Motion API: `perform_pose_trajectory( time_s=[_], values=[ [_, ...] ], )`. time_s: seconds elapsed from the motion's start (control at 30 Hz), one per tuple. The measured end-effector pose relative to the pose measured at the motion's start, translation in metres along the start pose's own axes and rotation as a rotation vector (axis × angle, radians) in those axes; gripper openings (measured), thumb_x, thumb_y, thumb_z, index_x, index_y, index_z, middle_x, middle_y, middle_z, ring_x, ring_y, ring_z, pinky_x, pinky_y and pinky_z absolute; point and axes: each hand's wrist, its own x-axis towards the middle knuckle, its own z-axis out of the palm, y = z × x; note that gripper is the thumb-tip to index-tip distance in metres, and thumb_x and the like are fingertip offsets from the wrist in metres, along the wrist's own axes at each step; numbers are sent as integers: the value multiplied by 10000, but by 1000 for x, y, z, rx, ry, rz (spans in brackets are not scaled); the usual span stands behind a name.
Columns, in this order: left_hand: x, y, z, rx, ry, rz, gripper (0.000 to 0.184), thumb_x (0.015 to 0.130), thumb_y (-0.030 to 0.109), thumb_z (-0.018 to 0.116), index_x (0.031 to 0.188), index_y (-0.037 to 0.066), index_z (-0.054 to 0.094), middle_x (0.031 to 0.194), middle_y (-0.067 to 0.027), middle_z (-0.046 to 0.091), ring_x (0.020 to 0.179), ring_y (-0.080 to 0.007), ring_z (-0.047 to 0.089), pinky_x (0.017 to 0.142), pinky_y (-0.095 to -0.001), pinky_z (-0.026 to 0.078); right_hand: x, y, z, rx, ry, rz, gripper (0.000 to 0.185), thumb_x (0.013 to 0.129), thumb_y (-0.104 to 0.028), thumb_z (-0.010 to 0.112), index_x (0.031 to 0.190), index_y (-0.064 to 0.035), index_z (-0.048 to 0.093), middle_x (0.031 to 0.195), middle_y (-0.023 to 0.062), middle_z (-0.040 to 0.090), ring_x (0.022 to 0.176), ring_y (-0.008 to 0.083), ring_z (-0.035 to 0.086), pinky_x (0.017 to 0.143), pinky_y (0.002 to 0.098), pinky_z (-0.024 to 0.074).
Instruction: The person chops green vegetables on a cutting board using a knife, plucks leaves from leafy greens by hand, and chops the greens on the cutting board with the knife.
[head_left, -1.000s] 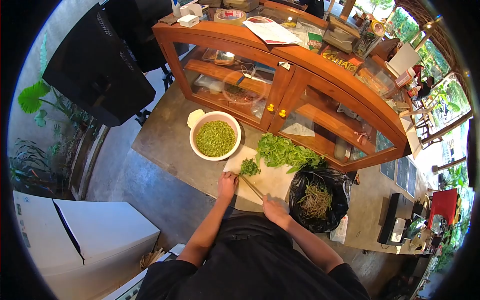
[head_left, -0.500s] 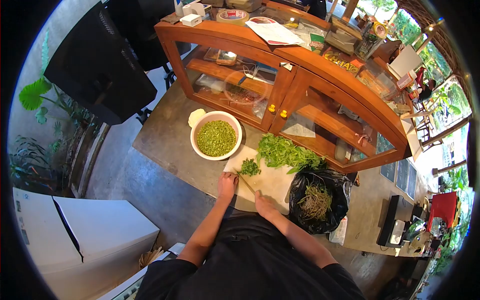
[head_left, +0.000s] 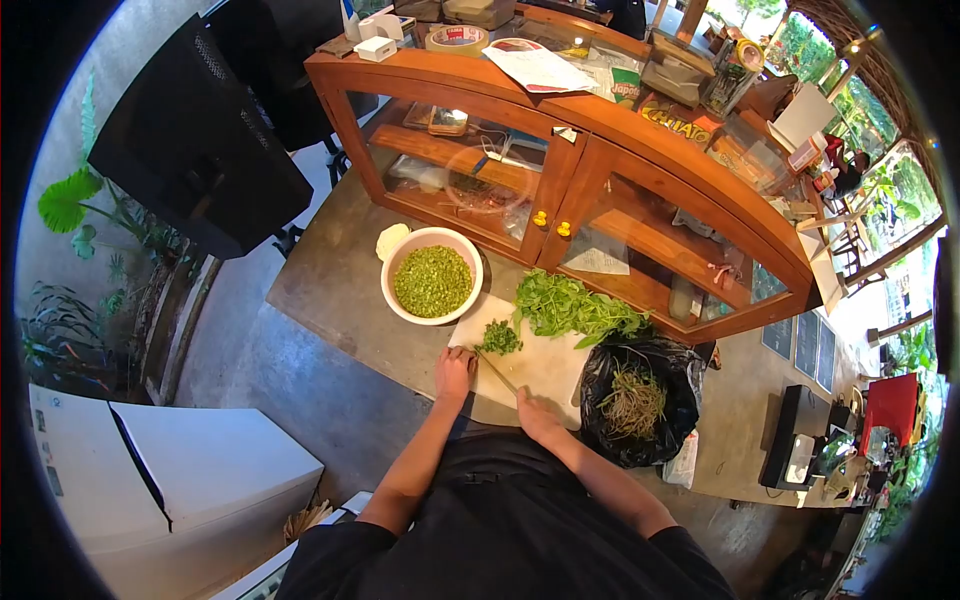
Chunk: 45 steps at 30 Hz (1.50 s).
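My right hand [head_left: 540,417] is closed round the handle of a knife [head_left: 497,373], whose blade slants up and left across the white cutting board [head_left: 550,372]. Curled at the board's left edge, my left hand [head_left: 456,371] has its fingertips close to the knife tip; what they hold, if anything, is too small to make out. A small pile of chopped greens [head_left: 499,338] lies just beyond the blade. Whole leafy greens [head_left: 572,306] are heaped along the board's far side. Behind my left hand stands a white bowl [head_left: 388,290] filled with finely cut green pieces [head_left: 433,279].
A black plastic bag [head_left: 597,395] with stalks [head_left: 633,400] in it sits right of the board. Behind rises a wooden glass-door cabinet [head_left: 575,150] with items on top. A pale lump [head_left: 392,241] lies beside the bowl. A white refrigerator [head_left: 215,465] stands at lower left.
My right hand and the knife have shifted slightly right, and the knife tip sits a little lower. My left hand stays at the board's left edge, fingers curled.
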Motion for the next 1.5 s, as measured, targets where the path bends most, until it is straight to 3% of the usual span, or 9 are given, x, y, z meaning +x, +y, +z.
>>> perform_pose_trajectory(
  time_s=[0.1, 0.43, 0.57, 0.87, 1.23, 1.3, 1.5],
  values=[
    [-2, 3, -9, -61, 30, 64, 85, 764, 89, 710, 845, 67, 720, 866, -84, 659, 856, -304, 583, 772, -399, 489, 3, 1, -3, -42, 35, -27, 234, 934, -94, 378, 1136, 17, 418, 888, 274, 652, 867, 429, 646, 773, 508, 507],
    [-5, -5, -7, -94, -11, 66, 147, 762, 134, 714, 900, 85, 720, 907, -65, 643, 908, -291, 576, 815, -401, 485, -6, 10, -15, -96, 113, -40, 289, 921, -153, 458, 1142, 33, 446, 838, 265, 654, 796, 420, 654, 708, 505, 514],
    [-5, -3, -13, -161, -1, 41, 159, 751, 105, 725, 897, 41, 718, 895, -99, 657, 903, -318, 572, 839, -403, 480, -11, 12, -15, -10, 87, -65, 337, 934, -174, 462, 1186, 48, 430, 845, 267, 655, 799, 426, 652, 709, 514, 508],
    [-4, -3, -9, -90, -31, 11, 135, 744, 85, 718, 874, 48, 718, 888, -94, 661, 889, -312, 575, 829, -400, 482, -27, -1, -28, -62, -10, -65, 365, 957, -184, 420, 1240, 45, 410, 882, 264, 662, 843, 427, 654, 739, 520, 507],
    [-6, -4, -1, -29, 15, 44, 136, 703, 44, 723, 839, 56, 718, 852, -84, 664, 850, -299, 590, 786, -385, 491, 8, -6, -1, 12, -67, -27, 298, 930, -72, 344, 1212, 19, 374, 986, 310, 633, 948, 460, 623, 834, 518, 488],
    [-5, -7, 0, -30, -18, 26, 78, 750, 137, 713, 823, 108, 712, 882, -41, 657, 920, -262, 576, 775, -399, 469, 3, -2, -4, 18, -53, -31, 292, 927, -71, 346, 1204, 17, 378, 986, 309, 633, 952, 459, 623, 833, 521, 486],
    [-5, -8, -2, -49, -6, 38, 67, 762, 133, 712, 818, 97, 719, 858, -55, 664, 882, -267, 587, 770, -395, 474, -18, 13, -6, -7, -57, -23, 315, 920, -70, 348, 1222, 16, 383, 976, 299, 637, 954, 454, 623, 828, 531, 480]
  ],
)
